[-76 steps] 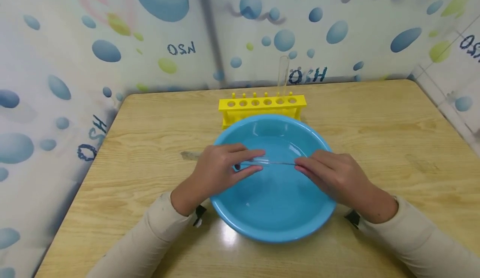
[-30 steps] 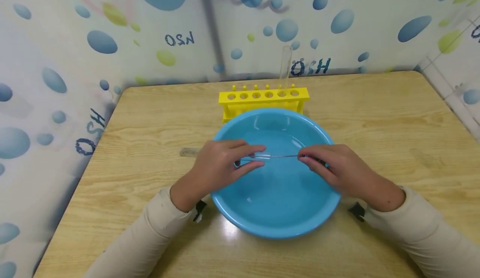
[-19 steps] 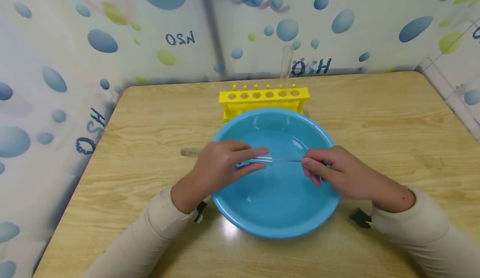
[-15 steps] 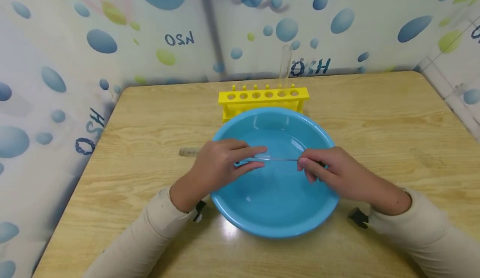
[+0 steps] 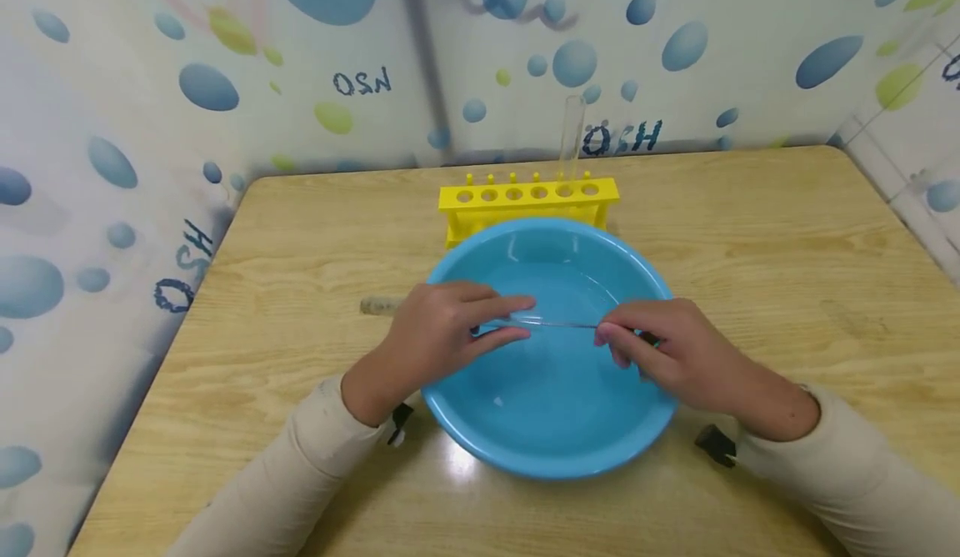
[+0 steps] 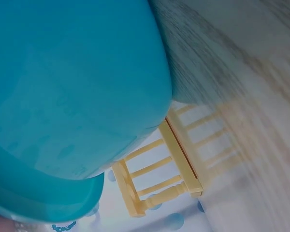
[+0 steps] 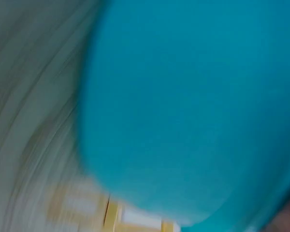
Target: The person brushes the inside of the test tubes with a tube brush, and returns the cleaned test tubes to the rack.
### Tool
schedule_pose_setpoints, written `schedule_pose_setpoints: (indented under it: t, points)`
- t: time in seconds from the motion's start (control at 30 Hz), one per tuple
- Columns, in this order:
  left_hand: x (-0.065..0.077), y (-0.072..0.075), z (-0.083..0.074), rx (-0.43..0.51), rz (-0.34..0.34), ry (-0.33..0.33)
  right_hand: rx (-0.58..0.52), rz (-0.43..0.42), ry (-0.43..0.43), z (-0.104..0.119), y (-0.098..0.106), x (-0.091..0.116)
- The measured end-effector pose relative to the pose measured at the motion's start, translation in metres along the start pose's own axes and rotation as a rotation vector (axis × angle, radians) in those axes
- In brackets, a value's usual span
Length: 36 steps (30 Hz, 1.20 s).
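Note:
Over the blue basin (image 5: 555,424), my left hand (image 5: 442,332) grips a clear glass test tube (image 5: 528,319) lying roughly level, its mouth toward the right. From that mouth runs the thin twisted wire of a test tube brush (image 5: 570,324). My right hand (image 5: 663,344) pinches the wire between thumb and forefinger. The bristles cannot be made out; the left hand hides most of the tube. Both wrist views face the basin's outer wall (image 6: 87,87), and only a blurred edge of the right hand (image 7: 285,220) enters the right wrist view.
Behind the basin stands a yellow test tube rack (image 5: 528,198), with another clear test tube (image 5: 572,136) upright in it. A grey-brown strip (image 5: 379,306) shows left of my left hand; what it is cannot be told. The wooden table (image 5: 765,232) meets a patterned wall behind.
My right hand has shifted slightly back and forth along the wire's line and changed its finger hold. The left hand stays nearly in place with the tube. The head view has tilted slightly.

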<state>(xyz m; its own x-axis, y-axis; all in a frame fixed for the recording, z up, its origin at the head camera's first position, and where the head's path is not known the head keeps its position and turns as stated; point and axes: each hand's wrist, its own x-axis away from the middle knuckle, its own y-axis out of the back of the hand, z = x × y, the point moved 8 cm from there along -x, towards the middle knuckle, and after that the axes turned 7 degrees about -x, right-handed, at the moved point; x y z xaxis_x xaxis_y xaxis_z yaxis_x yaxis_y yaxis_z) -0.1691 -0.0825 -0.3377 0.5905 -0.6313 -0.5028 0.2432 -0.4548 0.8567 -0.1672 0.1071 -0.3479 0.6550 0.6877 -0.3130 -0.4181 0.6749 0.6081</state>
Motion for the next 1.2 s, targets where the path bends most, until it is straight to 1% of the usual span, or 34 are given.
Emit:
schedule_pose_setpoints:
  t: [0.03,0.07,0.1,0.13,0.17,0.2,0.23,0.27,0.3,0.33,0.4,0.43,0.47,0.5,0.53,0.57,0.63,0.7,0.73,0.77,0.87,1.0,1.1,1.2]
  points:
    - [0.000,-0.001,-0.001,-0.003,-0.001,0.000,-0.127,0.026,-0.107,-0.007,-0.002,0.001]
    - [0.001,-0.001,-0.001,-0.004,-0.003,-0.001,-0.229,0.049,-0.201,-0.012,-0.003,0.003]
    - [0.001,-0.001,-0.001,-0.004,-0.004,0.000,-0.294,0.069,-0.263,-0.015,-0.004,0.004]
    - [0.001,-0.001,-0.002,-0.005,-0.004,0.001,-0.333,0.084,-0.304,-0.018,-0.005,0.005]
    - [0.001,-0.001,-0.002,-0.005,-0.005,0.001,-0.349,0.093,-0.316,-0.018,-0.006,0.004]
    - [0.001,-0.002,-0.001,-0.003,-0.005,0.005,-0.343,0.096,-0.302,-0.018,-0.006,0.004]
    - [0.001,-0.001,-0.001,-0.002,-0.005,0.009,-0.303,0.091,-0.254,-0.016,-0.006,0.002]
    - [0.001,-0.001,0.000,0.000,-0.004,0.012,-0.227,0.082,-0.184,-0.012,-0.005,0.001]
    - [0.001,-0.001,0.001,0.000,-0.002,0.019,-0.124,0.062,-0.096,-0.007,-0.005,0.000]
    - [0.001,-0.002,0.002,0.001,-0.001,0.024,0.001,0.034,0.001,-0.001,-0.004,0.000]
    - [0.002,-0.003,0.004,0.005,0.001,0.031,0.268,-0.048,0.189,0.012,-0.003,0.001]
    - [0.002,-0.003,0.004,0.004,0.001,0.031,0.372,-0.092,0.256,0.017,-0.002,0.002]
    - [0.002,-0.003,0.004,0.004,0.001,0.031,0.432,-0.122,0.289,0.020,-0.002,0.003]
    - [0.002,-0.003,0.004,0.004,0.000,0.030,0.426,-0.125,0.283,0.020,-0.001,0.003]
    - [0.001,-0.003,0.003,0.002,-0.004,0.030,0.364,-0.101,0.239,0.017,-0.001,0.002]
    - [0.001,-0.002,0.003,-0.001,-0.009,0.030,0.269,-0.070,0.168,0.012,-0.001,0.000]
    - [0.000,-0.002,0.002,-0.009,-0.017,0.026,0.023,-0.009,-0.026,-0.002,-0.001,-0.001]
    - [-0.001,-0.002,0.000,-0.021,-0.021,0.018,-0.188,0.017,-0.204,-0.014,-0.003,0.001]
    - [-0.001,-0.002,-0.001,-0.026,-0.023,0.017,-0.255,0.029,-0.259,-0.017,-0.004,0.002]
    - [0.000,-0.002,-0.001,-0.029,-0.023,0.017,-0.293,0.039,-0.293,-0.019,-0.004,0.003]
    - [0.000,-0.001,-0.002,-0.036,-0.021,0.019,-0.325,0.047,-0.325,-0.020,-0.005,0.003]
    - [-0.001,-0.001,0.000,-0.033,-0.017,0.029,-0.313,-0.002,-0.358,-0.024,-0.002,0.003]
    - [-0.001,0.000,0.000,-0.029,-0.017,0.029,-0.338,-0.031,-0.362,-0.025,0.000,0.003]
    - [0.000,-0.001,0.001,-0.026,-0.017,0.027,-0.369,-0.018,-0.355,-0.025,0.000,0.003]
